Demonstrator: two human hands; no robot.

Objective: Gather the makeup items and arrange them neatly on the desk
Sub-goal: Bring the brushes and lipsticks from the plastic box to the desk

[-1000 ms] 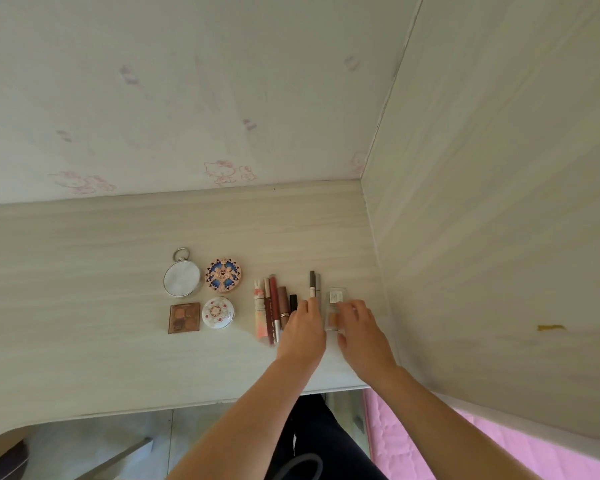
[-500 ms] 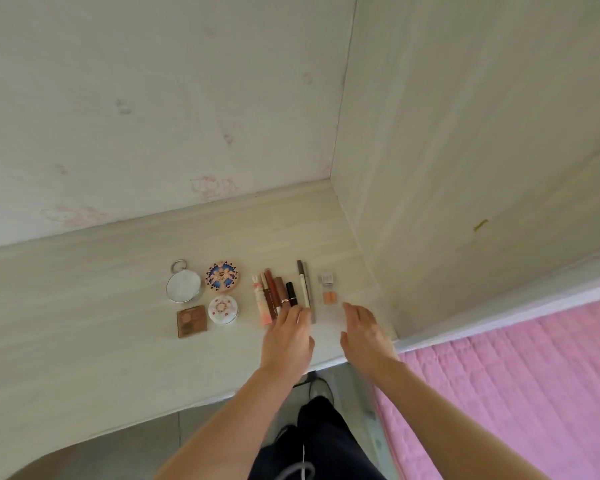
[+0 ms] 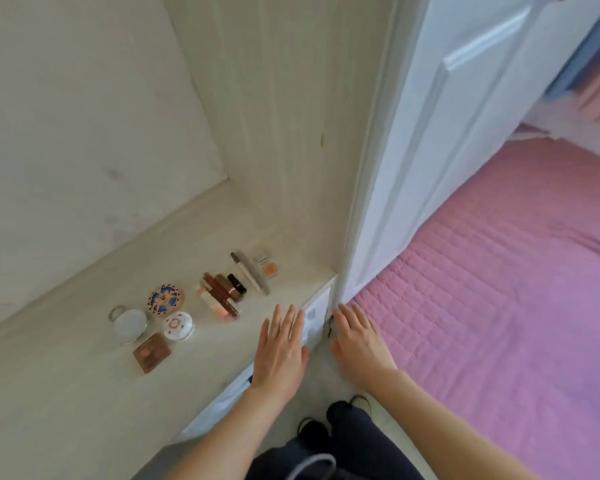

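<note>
Beyond both empty, flat-fingered hands, left hand nearer than right hand, makeup row runs left-right along desk.

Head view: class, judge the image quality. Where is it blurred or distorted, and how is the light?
Head view: wide-angle lens bends the desk edge and door; motion blur smears the lipstick tubes and pencils; both hands, left hand and right hand, read fairly sharp; light is soft and even, no glare.

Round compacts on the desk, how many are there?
3: a plain white one with a ring at the left, a blue-patterned one behind, and a white floral one in front, beside the square palette.
</note>
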